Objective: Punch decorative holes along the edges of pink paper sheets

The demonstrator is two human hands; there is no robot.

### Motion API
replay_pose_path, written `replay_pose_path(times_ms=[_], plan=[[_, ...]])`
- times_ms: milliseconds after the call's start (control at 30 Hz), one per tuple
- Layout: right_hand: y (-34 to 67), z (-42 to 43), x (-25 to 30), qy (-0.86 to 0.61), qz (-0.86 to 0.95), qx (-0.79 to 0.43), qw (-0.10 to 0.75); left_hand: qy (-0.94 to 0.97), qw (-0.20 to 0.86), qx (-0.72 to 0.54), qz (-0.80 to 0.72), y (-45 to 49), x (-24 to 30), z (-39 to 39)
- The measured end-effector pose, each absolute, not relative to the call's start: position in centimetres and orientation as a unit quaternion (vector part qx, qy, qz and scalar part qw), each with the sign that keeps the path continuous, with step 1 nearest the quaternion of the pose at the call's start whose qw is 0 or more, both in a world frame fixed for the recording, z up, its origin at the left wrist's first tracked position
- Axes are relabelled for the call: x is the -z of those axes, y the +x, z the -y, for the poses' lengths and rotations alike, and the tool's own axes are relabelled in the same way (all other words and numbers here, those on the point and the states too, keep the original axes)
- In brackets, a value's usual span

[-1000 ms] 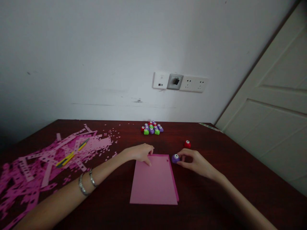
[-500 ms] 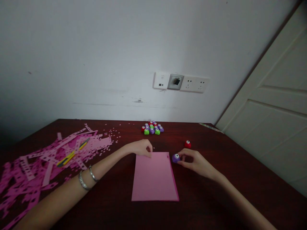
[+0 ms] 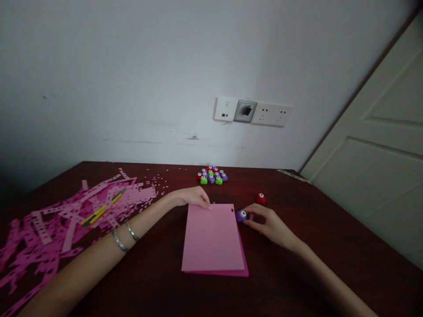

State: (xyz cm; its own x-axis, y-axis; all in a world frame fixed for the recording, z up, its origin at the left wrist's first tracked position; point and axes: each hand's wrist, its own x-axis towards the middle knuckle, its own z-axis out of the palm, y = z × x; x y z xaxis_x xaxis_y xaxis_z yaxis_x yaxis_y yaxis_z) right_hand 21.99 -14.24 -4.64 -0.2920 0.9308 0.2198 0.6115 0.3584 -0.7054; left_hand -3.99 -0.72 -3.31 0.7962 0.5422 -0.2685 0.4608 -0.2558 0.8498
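Observation:
My left hand [image 3: 198, 197] pinches the far edge of the top sheet in a stack of pink paper [image 3: 213, 240]. That sheet sits slightly askew over the darker pink below. A small dark punched hole shows near its far right corner. In my right hand [image 3: 266, 221], thumb and fingers close on a purple craft punch [image 3: 241, 215] with a white, dark-centred button. The punch is at the paper's right edge, near the hole; whether the edge is inside its slot I cannot tell. Just beyond my right hand stands a red craft punch [image 3: 261, 199].
Several red, green and purple punches [image 3: 211, 176] cluster near the wall. Punched pink paper scraps [image 3: 72, 215] cover the left of the dark table [image 3: 297, 273], a yellow utility knife [image 3: 103, 208] on top. A thin strip [image 3: 293, 176] lies at the far right edge.
The top sheet has lifted and shifted away from me, baring more of the darker paper beneath. The purple punch has tilted and come closer to the paper's right edge. The view has shifted slightly.

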Motion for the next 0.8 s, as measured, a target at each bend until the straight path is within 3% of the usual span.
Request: replay_pose_path(times_ms=[800], plan=[[21.76, 14.34, 4.45, -0.504, 0.767, -0.254, 0.304, 0.757, 0.567, -0.03, -0.323, -3.8, 3.89, 0.62]])
